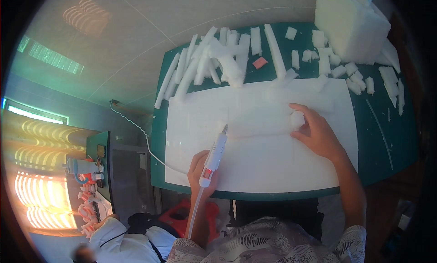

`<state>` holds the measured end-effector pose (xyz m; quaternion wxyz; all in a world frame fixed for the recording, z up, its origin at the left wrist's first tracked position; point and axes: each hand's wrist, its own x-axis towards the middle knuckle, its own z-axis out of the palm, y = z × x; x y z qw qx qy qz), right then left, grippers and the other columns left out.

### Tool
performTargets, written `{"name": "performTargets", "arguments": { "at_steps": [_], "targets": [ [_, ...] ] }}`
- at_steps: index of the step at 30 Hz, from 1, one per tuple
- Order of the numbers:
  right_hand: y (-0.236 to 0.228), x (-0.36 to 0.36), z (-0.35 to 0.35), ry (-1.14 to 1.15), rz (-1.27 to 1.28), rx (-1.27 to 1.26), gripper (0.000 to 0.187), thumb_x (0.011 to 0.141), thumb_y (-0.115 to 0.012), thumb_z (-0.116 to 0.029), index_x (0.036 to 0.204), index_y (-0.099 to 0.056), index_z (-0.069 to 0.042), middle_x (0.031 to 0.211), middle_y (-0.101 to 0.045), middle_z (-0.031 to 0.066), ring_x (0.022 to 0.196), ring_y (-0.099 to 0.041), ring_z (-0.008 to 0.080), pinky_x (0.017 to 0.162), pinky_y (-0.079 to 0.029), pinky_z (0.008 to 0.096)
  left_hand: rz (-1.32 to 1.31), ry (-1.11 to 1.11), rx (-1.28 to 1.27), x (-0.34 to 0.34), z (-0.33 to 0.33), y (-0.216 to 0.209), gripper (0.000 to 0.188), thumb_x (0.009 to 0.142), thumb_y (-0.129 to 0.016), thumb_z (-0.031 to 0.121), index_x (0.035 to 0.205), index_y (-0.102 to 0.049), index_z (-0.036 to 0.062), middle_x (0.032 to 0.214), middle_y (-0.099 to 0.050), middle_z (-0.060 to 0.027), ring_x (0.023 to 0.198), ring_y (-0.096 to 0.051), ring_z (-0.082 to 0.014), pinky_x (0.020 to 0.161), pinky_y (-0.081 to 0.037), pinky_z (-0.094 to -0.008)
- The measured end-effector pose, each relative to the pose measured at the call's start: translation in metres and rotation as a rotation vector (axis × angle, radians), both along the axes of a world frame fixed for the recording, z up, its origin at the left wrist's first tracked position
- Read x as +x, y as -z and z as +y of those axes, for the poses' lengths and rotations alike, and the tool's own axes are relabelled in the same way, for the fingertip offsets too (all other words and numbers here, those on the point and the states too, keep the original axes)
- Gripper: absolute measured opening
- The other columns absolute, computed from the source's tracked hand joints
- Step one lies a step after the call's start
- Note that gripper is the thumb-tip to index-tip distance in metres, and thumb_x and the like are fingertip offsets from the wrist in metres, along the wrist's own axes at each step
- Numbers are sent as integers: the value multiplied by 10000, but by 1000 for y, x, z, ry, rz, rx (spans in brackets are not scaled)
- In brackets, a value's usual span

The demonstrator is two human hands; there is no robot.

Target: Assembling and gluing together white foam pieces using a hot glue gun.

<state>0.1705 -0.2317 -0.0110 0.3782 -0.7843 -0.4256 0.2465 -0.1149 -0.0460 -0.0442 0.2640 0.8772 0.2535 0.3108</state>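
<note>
My left hand (196, 172) is closed round a white hot glue gun (215, 154), its metal nozzle pointing up and away over a white board (273, 172). From the gun's back end a long clear glue stick (195, 215) runs down past my forearm. Between the thumb and fingers of my right hand (321, 134) is a small white foam block (297, 120), above the right half of the board. A faint line crosses the board between the nozzle and the block. Haze blurs the board's far part, where pale foam pieces lie.
Long white foam strips (191, 62) pile up at the far left of the green table (387, 140). A pink block (260, 63), foam scraps (357, 78) and a big foam block (350, 26) lie farther right. A white cord (154, 154) crosses the left edge. Another person (118, 238) is at lower left.
</note>
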Motion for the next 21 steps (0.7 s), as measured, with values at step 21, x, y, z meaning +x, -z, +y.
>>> {"name": "performTargets", "arguments": {
  "at_steps": [21],
  "targets": [
    [1,1,-1,3,14,-34,617,822,-733,-56,1383,-481,-114,1343,-546,134,1063,-568,292,917,-481,346,7,3,-289,-10,6,1,311,751,-630,1,1059,-643,-33,1047,-650,-183,919,-654,-313,806,-514,-355]
  ]
}}
